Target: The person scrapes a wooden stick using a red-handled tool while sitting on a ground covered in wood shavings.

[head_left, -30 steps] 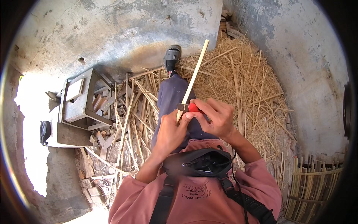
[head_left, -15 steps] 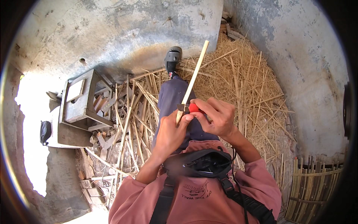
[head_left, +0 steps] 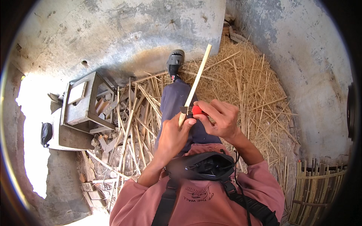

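Observation:
A pale, narrow strip of split bamboo or wood (head_left: 199,77) slants up and away above my lap. Its lower end sits in my left hand (head_left: 172,136), which is closed around it with the thumb along its side. My right hand (head_left: 222,118) grips a small red-ended knife (head_left: 197,110). The knife's dark blade lies across the strip just above my left thumb, touching it. Most of the knife's handle is hidden by my right fingers. Both hands are close together, almost meeting at the blade.
Straw and shavings (head_left: 256,86) cover the floor ahead and right; loose strips (head_left: 130,132) and rubble lie left. A wooden box frame (head_left: 79,98) stands by the left wall. A slatted bamboo piece (head_left: 316,192) leans at lower right. My open waist bag (head_left: 203,165) is below my hands.
The whole view has shifted a little, with the shoe and strip tip now lower in it. My hands, the strip and the knife keep nearly the same pose.

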Tool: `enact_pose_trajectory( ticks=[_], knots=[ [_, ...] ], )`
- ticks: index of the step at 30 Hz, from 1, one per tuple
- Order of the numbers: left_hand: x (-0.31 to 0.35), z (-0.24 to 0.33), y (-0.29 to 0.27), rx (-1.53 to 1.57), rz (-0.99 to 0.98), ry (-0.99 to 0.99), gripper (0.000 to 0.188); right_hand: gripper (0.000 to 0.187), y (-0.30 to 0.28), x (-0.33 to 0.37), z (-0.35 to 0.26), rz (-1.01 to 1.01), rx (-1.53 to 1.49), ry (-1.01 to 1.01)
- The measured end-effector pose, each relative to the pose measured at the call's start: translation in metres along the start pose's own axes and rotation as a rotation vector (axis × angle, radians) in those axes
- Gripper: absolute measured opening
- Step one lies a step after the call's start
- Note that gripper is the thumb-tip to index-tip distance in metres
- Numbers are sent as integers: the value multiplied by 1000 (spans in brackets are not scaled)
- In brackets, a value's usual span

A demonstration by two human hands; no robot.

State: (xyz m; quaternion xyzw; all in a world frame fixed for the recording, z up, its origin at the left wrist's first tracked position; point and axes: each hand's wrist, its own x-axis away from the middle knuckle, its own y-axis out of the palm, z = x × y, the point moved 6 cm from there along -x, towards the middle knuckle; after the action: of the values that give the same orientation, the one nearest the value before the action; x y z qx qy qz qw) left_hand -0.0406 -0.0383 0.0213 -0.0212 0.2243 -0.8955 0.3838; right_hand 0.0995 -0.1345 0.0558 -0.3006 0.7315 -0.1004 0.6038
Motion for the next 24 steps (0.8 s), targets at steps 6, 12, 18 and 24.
enact_pose_trajectory(
  ticks=[6,12,18,24],
  knots=[
    [2,2,0,3,-12,-15,59,25,0,0,2,10,3,0],
    [2,1,-2,-64,-35,-51,44,25,-1,-2,5,24,23,9],
    [7,-6,0,-95,-49,-45,42,24,-8,-7,23,162,-17,60],
    [32,-20,10,5,-142,-44,54,35,-35,-18,123,227,36,493]
  ],
)
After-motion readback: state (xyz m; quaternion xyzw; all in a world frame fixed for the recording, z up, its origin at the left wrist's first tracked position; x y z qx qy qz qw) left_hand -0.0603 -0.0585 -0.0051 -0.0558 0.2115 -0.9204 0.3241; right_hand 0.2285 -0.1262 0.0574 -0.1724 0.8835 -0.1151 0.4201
